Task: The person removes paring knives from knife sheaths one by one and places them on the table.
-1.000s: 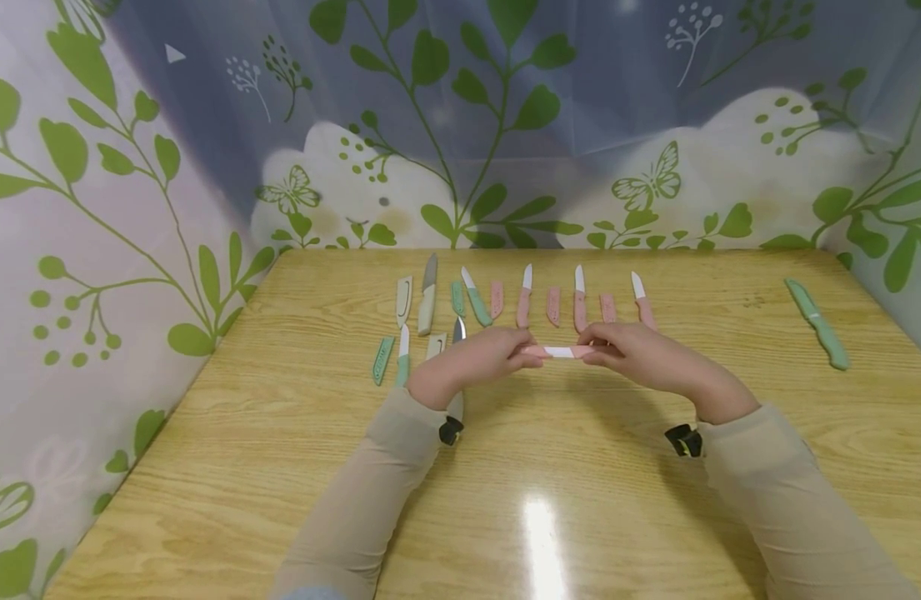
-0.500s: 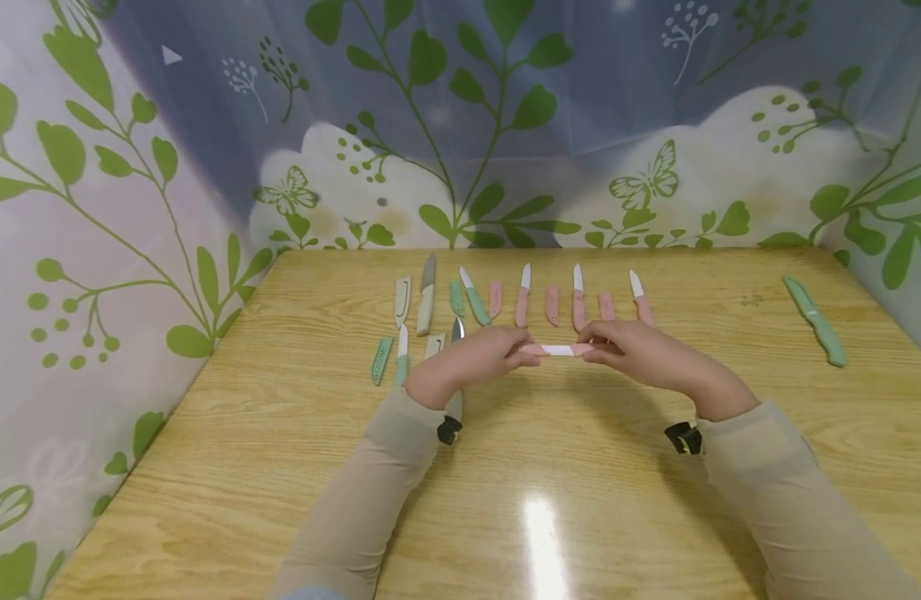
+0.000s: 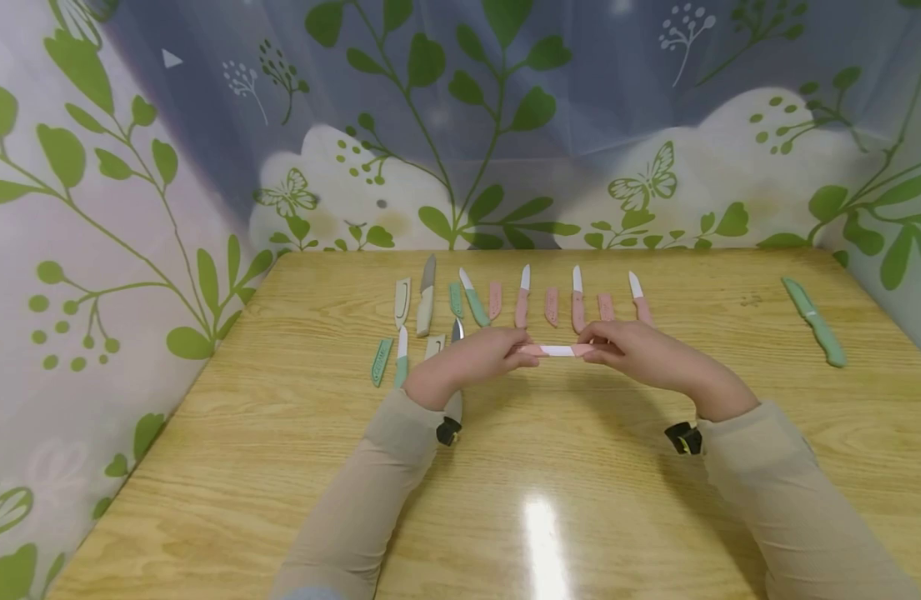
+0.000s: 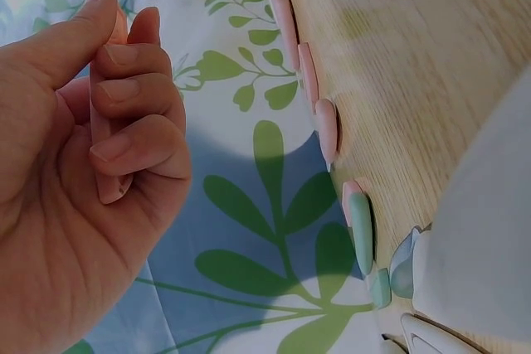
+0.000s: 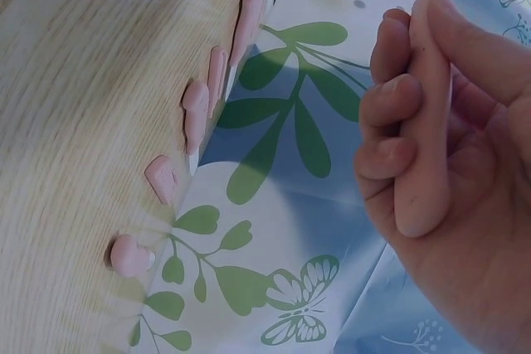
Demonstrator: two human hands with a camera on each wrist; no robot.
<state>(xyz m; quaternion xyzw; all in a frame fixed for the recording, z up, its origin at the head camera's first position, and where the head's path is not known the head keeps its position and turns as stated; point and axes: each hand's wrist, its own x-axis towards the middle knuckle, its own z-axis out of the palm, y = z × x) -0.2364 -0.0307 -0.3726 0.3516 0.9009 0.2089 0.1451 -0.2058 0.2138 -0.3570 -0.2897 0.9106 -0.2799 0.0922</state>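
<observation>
In the head view a knife with a white blade [image 3: 558, 351] is held level above the table between both hands. My right hand [image 3: 643, 357] grips its pink handle [image 5: 429, 147], fingers curled round it and thumb along the top. My left hand [image 3: 486, 358] holds a pink sheath [image 4: 109, 181] with curled fingers, thumb near its end. The middle of the white blade shows between the hands, its tip end towards the sheath. Just behind the hands lie pink-handled knives, among them one knife [image 3: 578, 304], and pink sheaths, such as one sheath [image 3: 553, 306].
Further left lie a green-handled knife [image 3: 475, 304], a beige-handled knife [image 3: 426, 308], a green sheath [image 3: 382, 362] and a beige sheath [image 3: 403, 302]. My left forearm partly covers another knife. A green sheathed knife [image 3: 815, 321] lies far right on the wooden table [image 3: 618, 500]. Leaf-patterned cloth stands behind.
</observation>
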